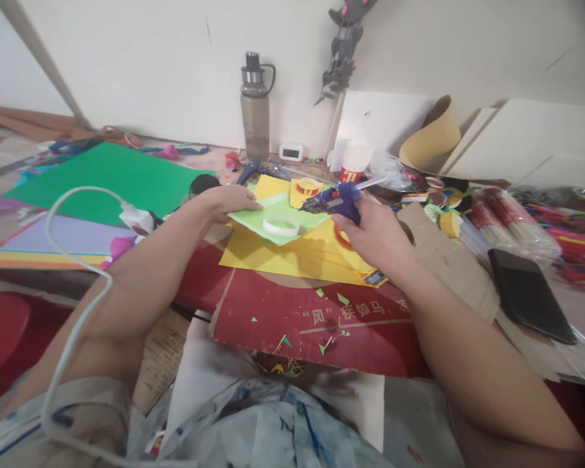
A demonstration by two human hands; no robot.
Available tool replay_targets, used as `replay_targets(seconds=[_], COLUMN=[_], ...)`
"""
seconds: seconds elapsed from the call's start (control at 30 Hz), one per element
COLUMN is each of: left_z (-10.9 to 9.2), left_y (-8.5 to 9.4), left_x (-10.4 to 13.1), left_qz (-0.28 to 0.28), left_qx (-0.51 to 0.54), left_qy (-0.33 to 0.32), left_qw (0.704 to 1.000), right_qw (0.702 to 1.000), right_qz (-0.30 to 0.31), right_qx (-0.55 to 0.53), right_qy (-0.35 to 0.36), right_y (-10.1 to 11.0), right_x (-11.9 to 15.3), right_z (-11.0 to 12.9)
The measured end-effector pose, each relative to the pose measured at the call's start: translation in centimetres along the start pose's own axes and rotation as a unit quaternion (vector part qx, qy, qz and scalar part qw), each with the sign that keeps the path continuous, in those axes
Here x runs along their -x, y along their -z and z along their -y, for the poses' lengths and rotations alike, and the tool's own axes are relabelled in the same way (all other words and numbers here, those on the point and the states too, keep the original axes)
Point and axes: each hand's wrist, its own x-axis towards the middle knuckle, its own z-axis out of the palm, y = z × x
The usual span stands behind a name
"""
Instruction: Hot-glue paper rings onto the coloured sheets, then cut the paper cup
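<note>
From where I stand, a person sits at a cluttered worktop (220, 158), bare forearms reaching forward. The right hand (373, 234) has its grip closed around the handle of a blue hot-glue gun (342, 200), held over a yellow sheet (263, 253) near the middle of the worktop. The gun's long axis runs crosswise, nearly level; its dark nozzle points toward the person's left, over a pale green sheet (268, 209), while a whitish glue stick (373, 183) pokes out of the back toward the right, angled slightly up. The left hand (234, 200) has its grip pinched on the left corner of that pale green sheet, where a white ring (281, 232) sits near the edge closest to the person. The nozzle is small and a little blurred, so whether its tip touches the sheet I cannot tell. Under the yellow sheet, a red printed board (273, 318) carries green scraps. A grey bottle (256, 120) stands upright by the wall; a black phone (531, 296) lies off to the right.
</note>
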Motion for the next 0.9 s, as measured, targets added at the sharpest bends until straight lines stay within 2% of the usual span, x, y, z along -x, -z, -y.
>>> replay_targets(seconds=[0.13,0.3,0.37,0.43,0.53,0.7,0.77,0.83,0.9], left_z=[-0.5,-1.2,-1.5,-1.5,-1.1,-0.7,-0.7,-0.6,-0.4], left_y=[1.0,-0.3,-1.0,-1.6,-2.5,-4.4,-4.4,-3.5,-2.1], left_x=[1.5,0.9,-0.1,-1.3,-2.9,-4.0,-3.6,-2.6,-1.1], left_qz=[0.054,0.07,0.044,-0.019,-0.053,-0.134,-0.164,-0.185,-0.165], left_qx=[-0.099,-0.205,-0.221,-0.234,-0.242,-0.144,-0.118,-0.107,-0.105], left_qy=[-0.036,-0.149,-0.181,-0.212,-0.265,-0.272,-0.276,-0.277,-0.263], left_qw=[0.993,0.965,0.957,0.949,0.932,0.942,0.94,0.937,0.945], right_qw=[1.0,1.0,1.0,1.0,1.0,0.998,0.997,0.996,0.996], right_qz=[-0.004,0.016,0.019,0.016,0.015,0.012,0.013,0.014,0.018], right_qx=[-0.002,-0.013,-0.015,-0.013,-0.006,-0.025,-0.034,-0.04,-0.04], right_qy=[0.004,0.003,0.012,0.023,0.023,0.054,0.066,0.075,0.083], right_y=[0.0,0.2,0.2,0.1,-0.2,-0.6,-0.7,-0.7,-0.7], right_x=[0.0,0.0,0.1,0.1,0.3,0.5,0.6,0.7,0.8], right_z=[-0.2,-0.3,-0.3,-0.3,-0.3,-0.6,-0.6,-0.5,-0.2])
